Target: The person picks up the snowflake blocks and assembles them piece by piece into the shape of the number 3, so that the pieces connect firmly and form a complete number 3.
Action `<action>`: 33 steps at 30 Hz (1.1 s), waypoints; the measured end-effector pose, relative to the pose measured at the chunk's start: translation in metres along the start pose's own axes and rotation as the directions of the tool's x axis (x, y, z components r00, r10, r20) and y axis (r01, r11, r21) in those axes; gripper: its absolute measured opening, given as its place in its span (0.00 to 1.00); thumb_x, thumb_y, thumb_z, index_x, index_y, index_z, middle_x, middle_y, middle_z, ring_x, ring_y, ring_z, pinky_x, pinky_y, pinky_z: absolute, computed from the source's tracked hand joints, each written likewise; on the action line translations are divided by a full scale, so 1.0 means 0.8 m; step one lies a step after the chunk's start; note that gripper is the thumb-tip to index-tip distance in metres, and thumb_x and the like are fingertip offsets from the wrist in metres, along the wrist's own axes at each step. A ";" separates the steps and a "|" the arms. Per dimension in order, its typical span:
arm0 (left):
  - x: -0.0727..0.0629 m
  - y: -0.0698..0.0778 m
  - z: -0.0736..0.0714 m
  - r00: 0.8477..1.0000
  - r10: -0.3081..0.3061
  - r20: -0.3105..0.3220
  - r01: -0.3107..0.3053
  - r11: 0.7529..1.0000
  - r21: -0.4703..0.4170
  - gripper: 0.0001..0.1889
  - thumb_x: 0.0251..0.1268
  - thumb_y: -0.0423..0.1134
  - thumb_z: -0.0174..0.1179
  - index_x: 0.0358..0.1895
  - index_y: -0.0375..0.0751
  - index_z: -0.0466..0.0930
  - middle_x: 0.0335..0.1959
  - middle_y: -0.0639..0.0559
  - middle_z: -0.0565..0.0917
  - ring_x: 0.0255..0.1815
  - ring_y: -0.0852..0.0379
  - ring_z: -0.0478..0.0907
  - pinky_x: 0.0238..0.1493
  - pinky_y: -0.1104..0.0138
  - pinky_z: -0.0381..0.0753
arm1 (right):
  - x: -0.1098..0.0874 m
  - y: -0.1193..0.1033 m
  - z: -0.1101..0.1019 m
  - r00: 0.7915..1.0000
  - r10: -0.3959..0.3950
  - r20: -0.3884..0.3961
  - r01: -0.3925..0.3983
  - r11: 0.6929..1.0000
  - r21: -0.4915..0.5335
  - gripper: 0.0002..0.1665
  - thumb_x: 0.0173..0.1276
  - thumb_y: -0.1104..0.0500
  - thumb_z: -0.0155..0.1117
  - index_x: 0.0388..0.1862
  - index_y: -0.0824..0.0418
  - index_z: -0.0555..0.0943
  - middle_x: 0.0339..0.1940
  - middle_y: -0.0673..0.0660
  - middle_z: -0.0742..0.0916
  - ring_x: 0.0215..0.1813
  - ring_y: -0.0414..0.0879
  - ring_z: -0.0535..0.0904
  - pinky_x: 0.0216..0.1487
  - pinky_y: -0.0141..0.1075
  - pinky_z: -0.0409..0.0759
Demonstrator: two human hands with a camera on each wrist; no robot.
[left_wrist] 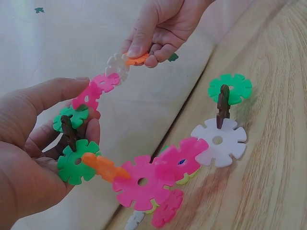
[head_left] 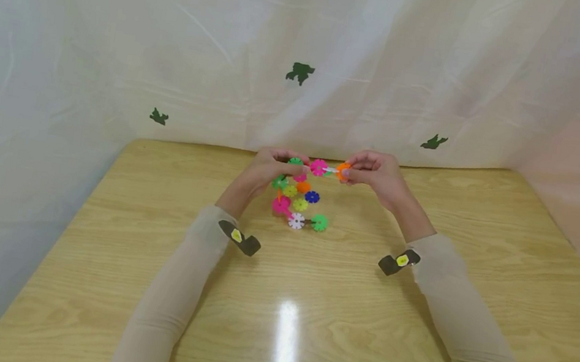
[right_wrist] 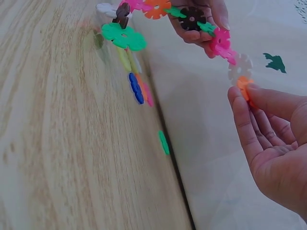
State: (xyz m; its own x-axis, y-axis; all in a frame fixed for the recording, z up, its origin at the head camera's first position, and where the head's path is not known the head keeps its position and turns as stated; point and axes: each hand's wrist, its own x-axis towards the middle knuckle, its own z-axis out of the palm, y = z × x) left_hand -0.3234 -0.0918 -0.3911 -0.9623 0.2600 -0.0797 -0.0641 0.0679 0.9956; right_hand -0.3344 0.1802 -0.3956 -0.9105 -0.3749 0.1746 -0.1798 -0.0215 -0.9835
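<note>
A chain of interlocking plastic snowflake discs in pink, green, brown, orange and white is stretched between both hands. My left hand grips the chain around its pink disc and green disc. Between thumb and fingertips, my right hand pinches an orange disc at the chain's end. That disc meets a white disc, which is joined to the pink ones. From the left hand the chain's other part hangs down through a large pink disc and another white disc to a green end disc.
Loose discs lie on the wooden table below the chain, among them a blue disc, an orange disc and a green disc. A pale curtain with green leaf shapes hangs behind the table's far edge.
</note>
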 end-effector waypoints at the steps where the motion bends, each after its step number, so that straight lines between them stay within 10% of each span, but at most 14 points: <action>1: 0.000 0.000 0.000 1.000 -0.001 0.000 0.001 1.000 0.001 0.08 0.60 0.36 0.73 0.43 0.43 0.89 0.36 0.56 0.88 0.54 0.41 0.82 0.71 0.48 0.73 | 0.000 0.000 0.000 1.000 -0.001 -0.002 0.001 1.000 -0.006 0.06 0.67 0.73 0.67 0.40 0.64 0.84 0.30 0.51 0.90 0.33 0.43 0.88 0.42 0.35 0.89; 6: 0.001 0.000 0.002 1.000 0.000 0.000 0.000 1.000 0.001 0.08 0.60 0.36 0.73 0.43 0.43 0.89 0.37 0.55 0.88 0.50 0.44 0.83 0.70 0.47 0.73 | -0.002 0.001 0.002 1.000 -0.010 -0.022 0.010 0.999 -0.031 0.06 0.67 0.73 0.67 0.42 0.68 0.83 0.30 0.50 0.90 0.32 0.43 0.88 0.41 0.34 0.89; 13: 0.004 -0.007 0.005 1.000 0.006 0.018 -0.007 0.999 0.052 0.12 0.59 0.36 0.74 0.46 0.40 0.90 0.34 0.55 0.86 0.40 0.51 0.79 0.43 0.65 0.78 | -0.002 0.000 0.000 0.999 -0.007 -0.033 0.006 1.000 -0.016 0.07 0.67 0.74 0.66 0.43 0.71 0.82 0.30 0.49 0.89 0.32 0.42 0.88 0.41 0.34 0.89; 22: 0.000 -0.002 0.006 1.000 0.021 0.018 -0.021 0.999 0.039 0.09 0.61 0.37 0.73 0.44 0.42 0.90 0.36 0.55 0.88 0.50 0.41 0.83 0.63 0.48 0.79 | -0.001 -0.002 -0.002 1.000 0.001 -0.005 -0.001 1.000 -0.012 0.06 0.68 0.71 0.67 0.41 0.65 0.85 0.32 0.50 0.90 0.34 0.43 0.88 0.41 0.34 0.89; 33: 0.000 -0.002 0.003 0.999 0.014 0.037 -0.015 0.999 0.039 0.11 0.61 0.37 0.73 0.46 0.41 0.89 0.34 0.55 0.87 0.44 0.47 0.81 0.55 0.54 0.81 | -0.001 -0.003 -0.003 0.999 0.030 -0.016 -0.030 0.999 -0.029 0.05 0.68 0.70 0.68 0.42 0.66 0.83 0.31 0.49 0.90 0.33 0.41 0.88 0.40 0.33 0.89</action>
State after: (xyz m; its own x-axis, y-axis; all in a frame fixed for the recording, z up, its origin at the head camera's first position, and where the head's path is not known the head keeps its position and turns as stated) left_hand -0.3224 -0.0895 -0.3926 -0.9527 0.2962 -0.0674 -0.0390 0.1010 0.9941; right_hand -0.3342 0.1828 -0.3935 -0.9214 -0.3600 0.1461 -0.1631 0.0169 -0.9865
